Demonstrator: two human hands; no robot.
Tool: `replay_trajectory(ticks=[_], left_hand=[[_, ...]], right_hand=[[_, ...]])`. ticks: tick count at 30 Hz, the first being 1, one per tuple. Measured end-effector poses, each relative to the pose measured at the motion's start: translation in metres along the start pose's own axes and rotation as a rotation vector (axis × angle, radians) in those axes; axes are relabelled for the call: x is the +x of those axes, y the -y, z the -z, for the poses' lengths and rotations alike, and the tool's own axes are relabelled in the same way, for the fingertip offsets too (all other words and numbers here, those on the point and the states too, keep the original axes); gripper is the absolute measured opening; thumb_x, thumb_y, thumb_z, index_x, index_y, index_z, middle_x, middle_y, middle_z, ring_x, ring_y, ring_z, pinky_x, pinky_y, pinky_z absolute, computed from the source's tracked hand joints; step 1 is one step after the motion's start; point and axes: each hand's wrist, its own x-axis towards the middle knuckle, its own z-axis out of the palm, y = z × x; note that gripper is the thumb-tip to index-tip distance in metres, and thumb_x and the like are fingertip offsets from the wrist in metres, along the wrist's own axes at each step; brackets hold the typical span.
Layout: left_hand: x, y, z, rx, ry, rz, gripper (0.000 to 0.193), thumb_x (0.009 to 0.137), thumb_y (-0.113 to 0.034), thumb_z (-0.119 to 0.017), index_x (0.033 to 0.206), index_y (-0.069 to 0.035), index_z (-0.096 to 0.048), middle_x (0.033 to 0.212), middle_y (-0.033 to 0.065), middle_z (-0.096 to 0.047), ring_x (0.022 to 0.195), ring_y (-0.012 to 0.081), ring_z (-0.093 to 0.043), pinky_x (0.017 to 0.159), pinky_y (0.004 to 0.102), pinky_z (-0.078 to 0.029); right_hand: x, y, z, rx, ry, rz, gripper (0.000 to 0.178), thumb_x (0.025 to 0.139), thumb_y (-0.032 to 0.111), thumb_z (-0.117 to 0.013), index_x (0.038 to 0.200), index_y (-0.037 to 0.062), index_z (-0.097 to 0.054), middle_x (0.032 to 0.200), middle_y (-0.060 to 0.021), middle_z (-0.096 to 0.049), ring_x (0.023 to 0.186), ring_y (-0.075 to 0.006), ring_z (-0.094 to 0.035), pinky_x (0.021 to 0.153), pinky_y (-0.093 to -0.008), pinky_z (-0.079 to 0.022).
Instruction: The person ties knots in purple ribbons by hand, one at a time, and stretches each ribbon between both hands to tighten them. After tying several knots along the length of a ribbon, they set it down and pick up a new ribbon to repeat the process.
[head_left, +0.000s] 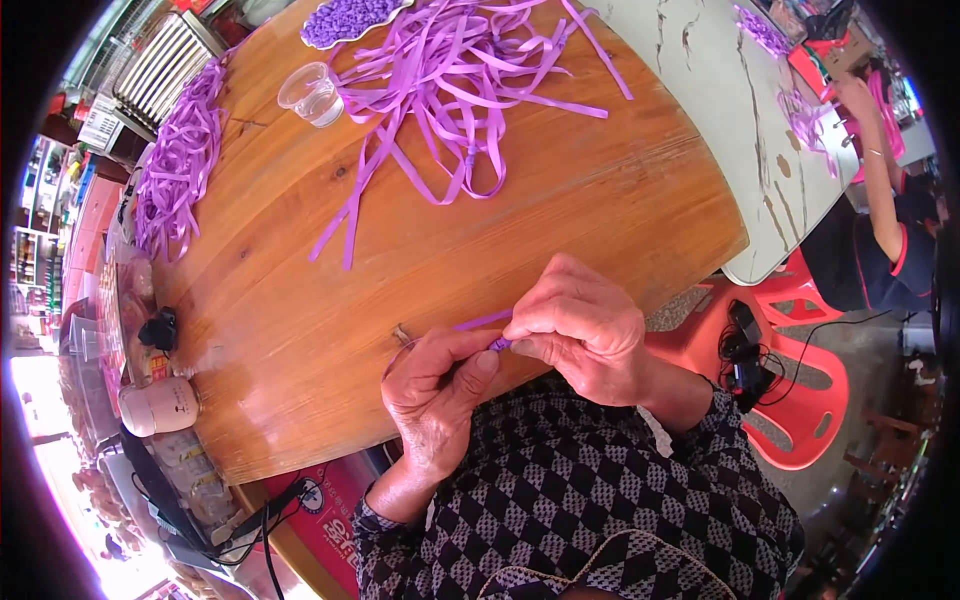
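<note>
Close to the front edge of the wooden table, my left hand [438, 388] and my right hand [583, 335] meet, both closed in a pinch. Between their fingertips sits a small purple bead-like piece [500, 344] on a purple ribbon [484, 321]. A length of that ribbon shows just beyond the fingers; the rest is hidden by my hands. Farther off, a loose heap of purple ribbons [440, 75] spreads over the tabletop, several with small dark purple pieces on them.
A white-rimmed dish of purple beads [352, 20] and a clear plastic cup [312, 97] stand at the far side. More ribbons [185, 155] hang at the left edge, above a pale jar [160, 405]. Rightward are a marbled table [725, 130], red stools [805, 385] and another person's arm [880, 180].
</note>
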Motion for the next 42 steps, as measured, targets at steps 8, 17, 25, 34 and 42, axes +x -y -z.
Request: replay_trajectory(ticks=[8, 17, 25, 34, 42], left_hand=[[0.002, 0.008, 0.0, 0.017, -0.018, -0.078, 0.013, 0.079, -0.002, -0.066, 0.091, 0.002, -0.064, 0.073, 0.002, -0.055, 0.065, 0.0082, -0.049, 0.059, 0.0201, -0.038], [-0.002, 0.001, -0.003, 0.044, -0.043, -0.084, 0.009, 0.079, -0.002, -0.065, 0.088, 0.002, -0.062, 0.072, 0.0012, -0.053, 0.063, 0.0076, -0.046, 0.056, 0.0205, -0.035], [-0.003, 0.01, -0.003, 0.01, -0.086, -0.139, 0.01, 0.076, -0.001, -0.067, 0.085, 0.002, -0.063, 0.073, 0.0031, -0.055, 0.063, 0.0103, -0.048, 0.055, 0.0216, -0.037], [-0.003, -0.004, -0.001, 0.269, -0.083, -0.215, 0.011, 0.075, -0.002, -0.068, 0.084, 0.002, -0.063, 0.072, 0.0047, -0.056, 0.064, 0.0122, -0.05, 0.056, 0.0234, -0.038], [-0.001, 0.008, 0.005, -0.013, -0.021, -0.071, 0.013, 0.072, -0.003, -0.07, 0.081, 0.003, -0.063, 0.071, 0.004, -0.057, 0.065, 0.0112, -0.05, 0.057, 0.0238, -0.038]], right_hand=[[-0.002, -0.003, -0.005, -0.084, -0.016, 0.069, 0.02, 0.063, 0.0, -0.072, 0.079, 0.0044, -0.063, 0.075, -0.0056, -0.059, 0.065, -0.0216, -0.05, 0.057, -0.03, -0.041], [-0.003, -0.001, -0.009, -0.042, -0.03, 0.028, 0.016, 0.069, 0.002, -0.07, 0.082, 0.0033, -0.062, 0.078, -0.0069, -0.06, 0.065, -0.0221, -0.05, 0.058, -0.0307, -0.042], [-0.005, 0.001, -0.011, -0.099, -0.029, 0.084, 0.017, 0.067, 0.0, -0.07, 0.082, 0.0036, -0.062, 0.079, -0.0064, -0.06, 0.066, -0.0223, -0.051, 0.057, -0.0302, -0.042], [-0.006, 0.002, -0.011, -0.057, -0.016, 0.046, 0.022, 0.064, -0.007, -0.069, 0.08, 0.0045, -0.06, 0.079, -0.0059, -0.059, 0.065, -0.0211, -0.049, 0.056, -0.0291, -0.04], [-0.005, 0.006, -0.008, 0.114, 0.046, -0.129, 0.02, 0.067, -0.006, -0.069, 0.082, 0.0044, -0.06, 0.079, -0.0034, -0.06, 0.068, -0.017, -0.05, 0.057, -0.0276, -0.039]])
